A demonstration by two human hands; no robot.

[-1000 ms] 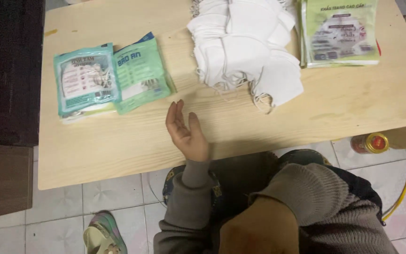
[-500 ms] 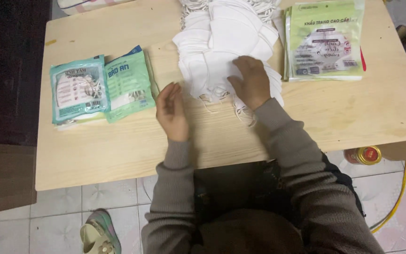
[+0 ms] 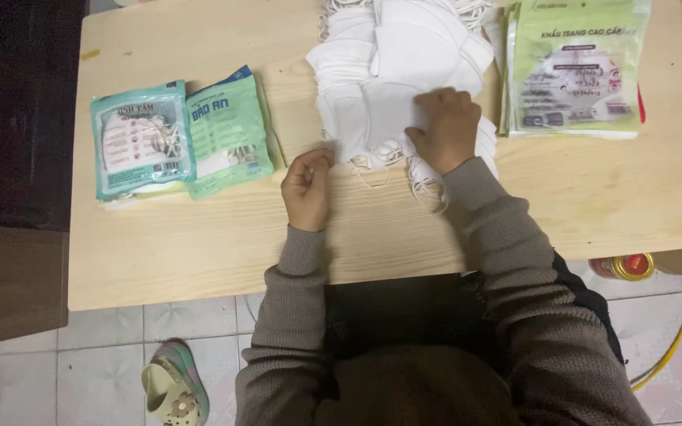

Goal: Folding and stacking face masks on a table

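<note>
Centrally, at the far middle of the table, lies a heap of white face masks: soft, matte, folded cup shapes overlapping one another, with thin white ear loops trailing loosely off the near edge. The right hand rests flat-curled on the near right part of the heap, fingers bent over the top mask and pressing or gripping its edge; how firmly it holds cannot be told. The left hand sits just beside the heap's near left corner, fingers closed in a pinch at the corner of a mask; motion blur hides the exact hold. Both arms wear ribbed grey-brown knit sleeves.

To the right of the heap, touching or nearly so, is a squared stack of flat glossy pouches, pale green with printed panels, a red edge showing at the right side. Well apart to the left lie two sealed rectangular packets: a teal one with a clear window showing a white mask, and a green one overlapping its right edge, a blue corner behind.

All rests on a table of pale wood with visible grain. Below it: grey floor tiles, a pastel clog, a yellow hose and a round red-and-gold tin.
</note>
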